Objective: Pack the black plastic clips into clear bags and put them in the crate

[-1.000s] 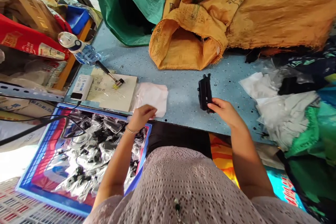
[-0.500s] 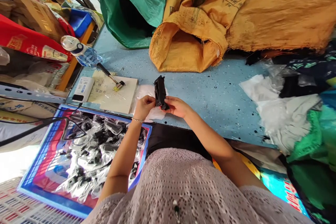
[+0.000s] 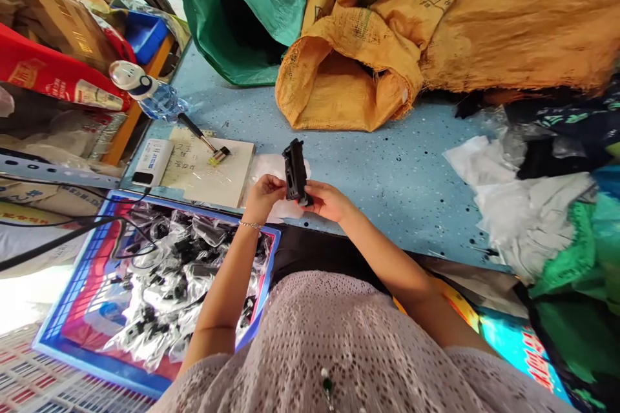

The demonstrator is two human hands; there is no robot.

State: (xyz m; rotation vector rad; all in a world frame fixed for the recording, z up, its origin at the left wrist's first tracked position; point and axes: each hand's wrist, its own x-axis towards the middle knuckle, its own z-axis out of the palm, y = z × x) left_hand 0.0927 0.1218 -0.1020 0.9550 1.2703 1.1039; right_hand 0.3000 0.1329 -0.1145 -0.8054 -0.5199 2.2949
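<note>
With right hand, holding the black part at its lower right corner, between thumb and bent fingers almost closed. With left hand, reaching to the lower left side of the same part, fingers curled and fingertips brought close together; cannot tell for sure whether gripping or only touching there. Held above the front side of the desk, left of the middle of the front edge, over the right portion of the thin white sheet. Cannot tell about contact between its lower end and the sheet. Along its long axis, running from the front edge towards the far edge, quite steeply across the desk. With the upper end, pointing away from the body and leaning a little to the left, towards the left side of the open orange sack; with the lower end, pointing back to the front edge, slightly to the right. To the left of the sheet, can see the pale pad with the brush on it, near the left front corner. Below this corner, can see the blue basket, full of plastic-wrapped black pieces.
</note>
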